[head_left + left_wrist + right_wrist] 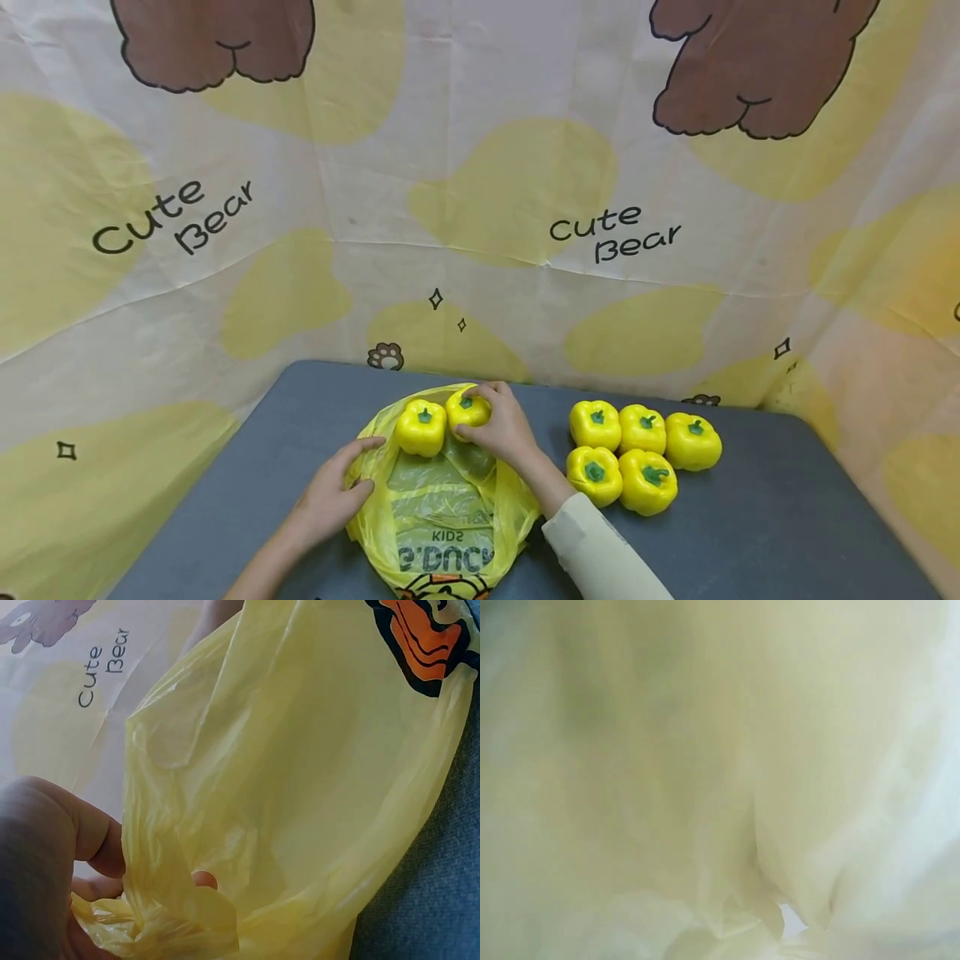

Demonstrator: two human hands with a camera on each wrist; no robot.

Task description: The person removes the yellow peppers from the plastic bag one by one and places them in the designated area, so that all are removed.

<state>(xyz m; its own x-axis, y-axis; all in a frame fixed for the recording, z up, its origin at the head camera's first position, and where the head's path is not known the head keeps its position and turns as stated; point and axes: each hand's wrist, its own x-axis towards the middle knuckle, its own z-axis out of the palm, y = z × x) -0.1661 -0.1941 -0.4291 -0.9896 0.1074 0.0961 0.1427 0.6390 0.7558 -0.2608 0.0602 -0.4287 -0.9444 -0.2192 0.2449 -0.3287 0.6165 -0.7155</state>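
A yellow plastic bag (513, 500) lies with its mouth spread wide on the table, dark printing showing through it. My left hand (330, 496) holds the bag's left rim; in the left wrist view the fingers (97, 832) are curled at the gathered plastic and a thumb tip shows against it. Inside the bag, at the far side, a yellow bell pepper (422, 433) with a green stem sits upright. Right beside it my right hand (506, 425) grips another yellow bell pepper (457, 410) between thumb and fingers. Blurred yellow plastic fills the right wrist view.
To the right of the bag, several yellow bell peppers (648, 482) stand close together in two rows. The grey table (757, 517) ends at the back against a hanging cloth (495, 183) printed with bears.
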